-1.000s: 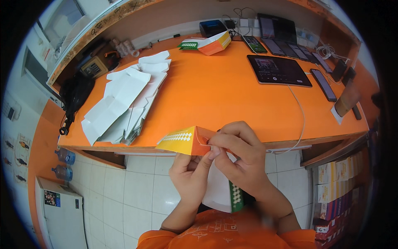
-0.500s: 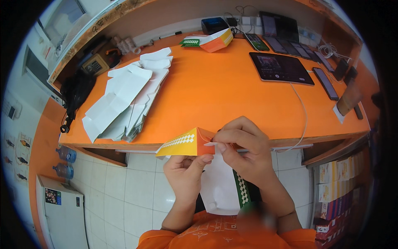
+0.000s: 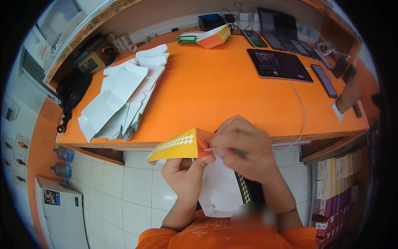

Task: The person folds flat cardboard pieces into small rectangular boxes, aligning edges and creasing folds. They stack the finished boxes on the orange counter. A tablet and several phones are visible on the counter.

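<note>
A partly folded cardboard box (image 3: 176, 147) hangs in front of the desk's near edge. Its outside has yellow, orange and green panels with a white diamond pattern; the plain white inside faces up, close to my orange shirt. My left hand (image 3: 182, 178) grips the box from below, thumb on the orange end panel. At that same end, my right hand (image 3: 244, 149) pinches a small flap between thumb and fingers, slightly smeared by motion. Behind my left hand, part of the box is hidden.
On the orange desk (image 3: 207, 91) lies a stack of flat white box blanks (image 3: 112, 95) at left. A part-folded box (image 3: 213, 39) sits at the back. A tablet (image 3: 280, 65), several phones and cables occupy the right. Boxes fill a shelf (image 3: 331, 182) at lower right.
My right hand has shifted slightly at the end flap, which is now bent in closer to the box. The box's yellow panel has tilted a little, its left end lower.
</note>
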A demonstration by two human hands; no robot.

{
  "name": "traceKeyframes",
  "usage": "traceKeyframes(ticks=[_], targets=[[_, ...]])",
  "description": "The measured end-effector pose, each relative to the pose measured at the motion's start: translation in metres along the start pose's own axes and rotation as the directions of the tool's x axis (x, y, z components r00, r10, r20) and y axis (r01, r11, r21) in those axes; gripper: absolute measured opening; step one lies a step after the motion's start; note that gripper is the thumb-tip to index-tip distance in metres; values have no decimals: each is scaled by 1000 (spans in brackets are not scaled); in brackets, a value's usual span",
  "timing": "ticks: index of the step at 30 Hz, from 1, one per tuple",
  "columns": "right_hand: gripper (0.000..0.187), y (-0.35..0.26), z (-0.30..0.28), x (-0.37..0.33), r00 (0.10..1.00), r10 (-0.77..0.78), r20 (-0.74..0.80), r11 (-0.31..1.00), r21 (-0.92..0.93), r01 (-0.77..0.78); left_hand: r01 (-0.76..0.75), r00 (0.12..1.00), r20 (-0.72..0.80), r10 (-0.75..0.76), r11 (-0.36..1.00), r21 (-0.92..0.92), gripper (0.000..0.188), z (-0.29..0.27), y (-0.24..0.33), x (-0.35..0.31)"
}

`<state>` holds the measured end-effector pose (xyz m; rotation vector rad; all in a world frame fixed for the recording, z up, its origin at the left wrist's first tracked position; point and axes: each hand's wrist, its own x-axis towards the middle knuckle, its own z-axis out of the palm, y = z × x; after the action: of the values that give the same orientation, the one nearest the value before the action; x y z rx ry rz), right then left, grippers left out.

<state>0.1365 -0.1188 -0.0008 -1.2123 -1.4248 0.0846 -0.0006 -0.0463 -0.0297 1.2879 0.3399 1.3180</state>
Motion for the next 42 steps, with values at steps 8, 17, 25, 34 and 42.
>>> traceKeyframes(ticks=[8,17,25,34,42], targets=[[23,-13,5,-6,982,-176,-71,912,-386,135,16,999,38,-23,983,181,36,-16,-11,0],[47,25,29,-22,993,-91,-78,983,-165,77,138,981,98,-169,953,268,35,-8,22,25],[66,7,3,-12,975,134,-175,986,-73,-149,-435,876,466,127,625,648,40,-5,-24,15],[45,3,3,-13,968,210,-140,939,-247,-240,-395,888,436,145,724,565,36,11,-40,5],[17,5,4,-17,962,239,-135,971,53,-234,332,908,170,-382,906,263,13,18,-13,3]])
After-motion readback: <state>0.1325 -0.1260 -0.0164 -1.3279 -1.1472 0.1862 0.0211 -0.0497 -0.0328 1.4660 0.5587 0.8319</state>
